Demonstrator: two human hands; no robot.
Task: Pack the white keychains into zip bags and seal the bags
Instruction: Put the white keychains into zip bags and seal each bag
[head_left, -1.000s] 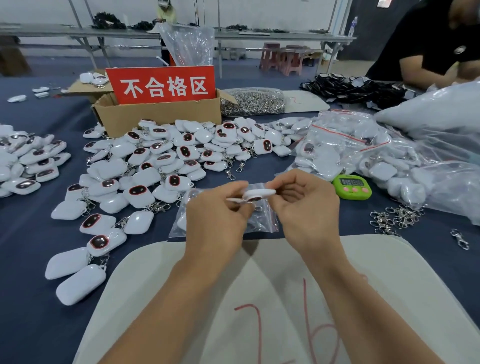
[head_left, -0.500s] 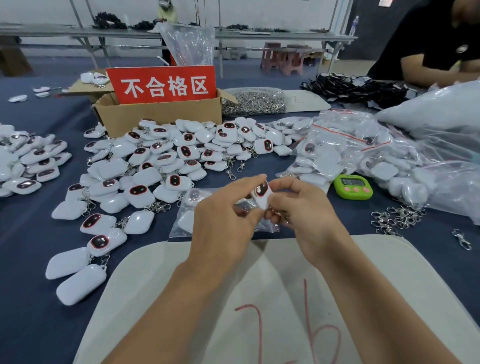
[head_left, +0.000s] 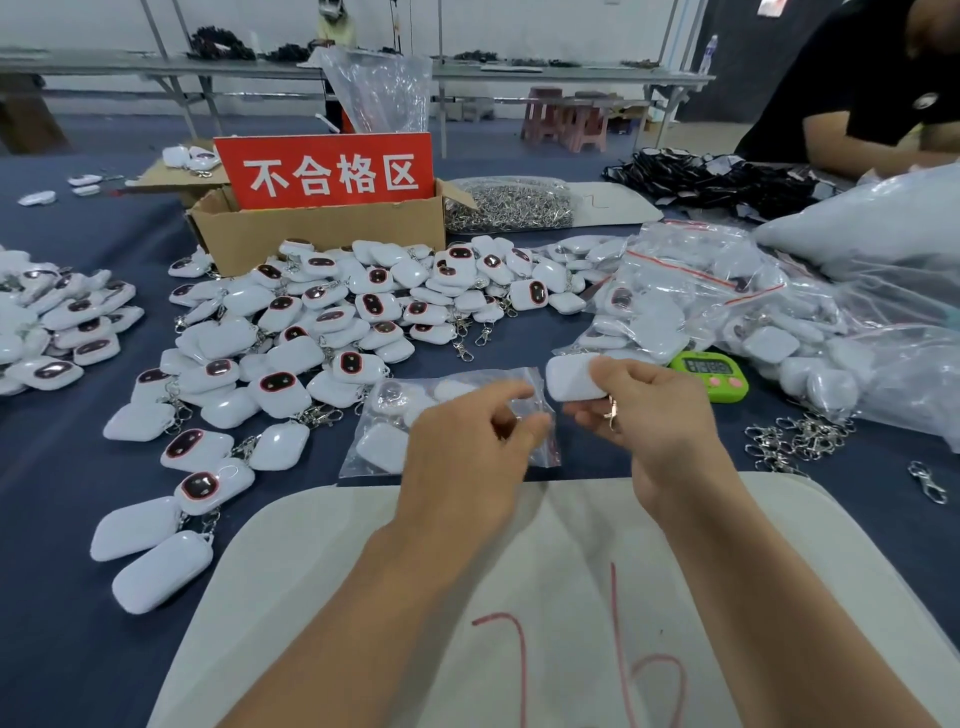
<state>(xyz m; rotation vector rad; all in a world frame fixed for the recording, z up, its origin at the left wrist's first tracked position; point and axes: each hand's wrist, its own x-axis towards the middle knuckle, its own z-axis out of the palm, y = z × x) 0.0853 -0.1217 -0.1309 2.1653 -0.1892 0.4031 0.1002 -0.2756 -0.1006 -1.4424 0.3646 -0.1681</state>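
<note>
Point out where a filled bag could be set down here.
Free: blue cloth left of the white board, this side of the keychain pile; the board's own left side. Crowded: around the pile, bagged heap and loose clasps.

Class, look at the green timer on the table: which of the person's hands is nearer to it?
Right. The right hand, gripping a white keychain, is just left of the green timer; the left hand is farther left, at the zip bag.

Keychain pile lies before cardboard box.
</note>
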